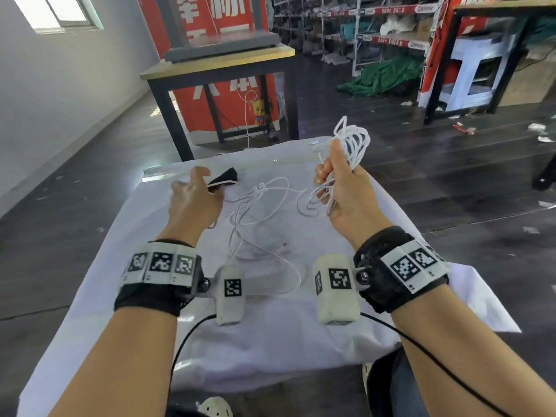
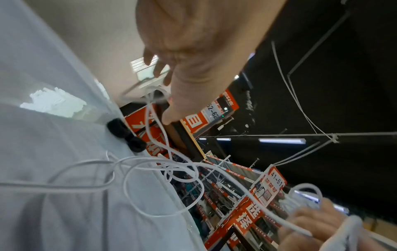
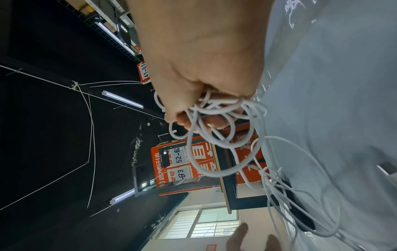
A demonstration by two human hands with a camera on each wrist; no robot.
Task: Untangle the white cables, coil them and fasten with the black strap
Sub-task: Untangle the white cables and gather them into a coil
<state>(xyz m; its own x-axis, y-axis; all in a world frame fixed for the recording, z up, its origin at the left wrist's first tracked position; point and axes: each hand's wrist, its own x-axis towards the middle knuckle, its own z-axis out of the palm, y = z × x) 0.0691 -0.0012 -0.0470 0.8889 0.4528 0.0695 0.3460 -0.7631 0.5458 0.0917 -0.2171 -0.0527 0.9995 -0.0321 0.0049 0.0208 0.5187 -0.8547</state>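
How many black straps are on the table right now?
1. The black strap lies on the white cloth at the table's far left, just beyond the left hand. Others may be hidden under cables.

A white cloth [image 1: 270, 341] covered the near table, a black-framed wooden-topped table [image 1: 219, 66] stood beyond before red banners [image 1: 210, 13], and crumpled green sheeting [image 1: 388, 75] lay near metal storage shelves [image 1: 361, 25].
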